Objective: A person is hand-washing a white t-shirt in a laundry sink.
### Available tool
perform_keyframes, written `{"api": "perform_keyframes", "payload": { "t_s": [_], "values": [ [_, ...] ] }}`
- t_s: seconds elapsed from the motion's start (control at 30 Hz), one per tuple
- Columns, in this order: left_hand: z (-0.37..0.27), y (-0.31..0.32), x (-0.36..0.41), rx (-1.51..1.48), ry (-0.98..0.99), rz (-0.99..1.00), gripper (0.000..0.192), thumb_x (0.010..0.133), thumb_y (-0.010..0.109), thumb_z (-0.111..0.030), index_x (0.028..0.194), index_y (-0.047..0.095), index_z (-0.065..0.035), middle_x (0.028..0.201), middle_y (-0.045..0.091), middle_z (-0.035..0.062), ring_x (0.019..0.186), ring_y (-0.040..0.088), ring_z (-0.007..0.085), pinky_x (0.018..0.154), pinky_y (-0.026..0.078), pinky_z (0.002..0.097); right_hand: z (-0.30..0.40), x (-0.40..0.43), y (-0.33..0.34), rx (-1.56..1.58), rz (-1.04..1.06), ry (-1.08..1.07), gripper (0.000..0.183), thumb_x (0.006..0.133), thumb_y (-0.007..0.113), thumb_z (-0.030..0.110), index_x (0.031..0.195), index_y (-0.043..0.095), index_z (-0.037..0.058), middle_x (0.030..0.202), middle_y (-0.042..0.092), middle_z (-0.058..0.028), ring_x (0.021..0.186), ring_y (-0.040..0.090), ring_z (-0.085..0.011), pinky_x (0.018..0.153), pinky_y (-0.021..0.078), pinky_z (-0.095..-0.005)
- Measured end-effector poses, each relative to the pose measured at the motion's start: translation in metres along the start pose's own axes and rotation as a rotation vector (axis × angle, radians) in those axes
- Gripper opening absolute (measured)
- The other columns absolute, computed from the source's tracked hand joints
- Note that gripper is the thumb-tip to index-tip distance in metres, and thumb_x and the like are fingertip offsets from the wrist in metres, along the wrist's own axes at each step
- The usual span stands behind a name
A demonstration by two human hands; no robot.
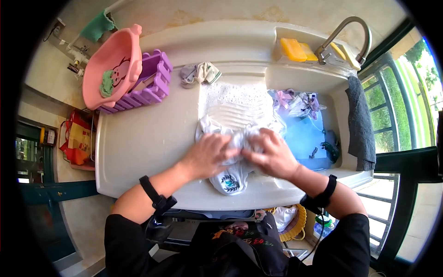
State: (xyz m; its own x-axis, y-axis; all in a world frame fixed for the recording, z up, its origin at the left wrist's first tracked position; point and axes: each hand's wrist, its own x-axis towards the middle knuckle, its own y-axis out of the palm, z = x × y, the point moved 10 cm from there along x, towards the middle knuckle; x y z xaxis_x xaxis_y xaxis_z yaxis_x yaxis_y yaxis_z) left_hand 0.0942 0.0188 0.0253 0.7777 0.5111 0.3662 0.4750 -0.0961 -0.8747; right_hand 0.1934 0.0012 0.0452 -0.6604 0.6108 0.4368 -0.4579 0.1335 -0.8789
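Both hands grip a wet white cloth garment (230,173) at the near end of a ridged washboard (235,112) moulded into the pale sink counter. My left hand (209,154) bunches the fabric from the left, and my right hand (271,152) holds it from the right; both are somewhat blurred. A part with a dark wreath print hangs toward the counter's front edge. White suds lie on the board's far half. To the right, small garments (297,104) soak in the basin (341,104), where the water looks blue. Crumpled socks (200,74) rest beyond the board, to the left.
A pink plastic basin (93,78) leans on a purple basket (161,78) at the back left. Yellow soap bars (294,50) lie by the curved faucet (367,38). A grey towel (360,124) hangs over the right rim. Below the counter stands a yellow basket (299,223).
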Motion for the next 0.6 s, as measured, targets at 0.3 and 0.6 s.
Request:
{"api": "perform_keyframes", "payload": {
  "t_s": [0.3,0.6],
  "values": [
    [0.109,0.025,0.065,0.062,-0.369,0.006,0.032,0.082,0.052,-0.017,0.109,0.040,-0.0028,0.107,0.045,0.0176,0.100,0.045,0.0360,0.084,0.039,0.0443,-0.116,0.076,0.054,0.046,-0.022,0.499,0.017,0.080,0.053,0.021,0.089,0.054,0.0070,0.084,0.055,-0.0180,0.082,0.052,-0.0392,0.070,0.0459,-0.0464],
    [0.001,0.024,-0.005,0.223,0.093,-0.006,0.039,0.078,0.054,-0.010,0.114,0.038,-0.0114,0.114,0.041,0.0135,0.096,0.044,0.0299,0.081,0.041,0.0415,-0.012,0.005,0.018,0.110,-0.088,0.216,0.030,0.075,0.060,0.015,0.103,0.053,0.0091,0.111,0.049,-0.0131,0.102,0.047,-0.0361,0.083,0.0403,-0.0463]
  ]
}}
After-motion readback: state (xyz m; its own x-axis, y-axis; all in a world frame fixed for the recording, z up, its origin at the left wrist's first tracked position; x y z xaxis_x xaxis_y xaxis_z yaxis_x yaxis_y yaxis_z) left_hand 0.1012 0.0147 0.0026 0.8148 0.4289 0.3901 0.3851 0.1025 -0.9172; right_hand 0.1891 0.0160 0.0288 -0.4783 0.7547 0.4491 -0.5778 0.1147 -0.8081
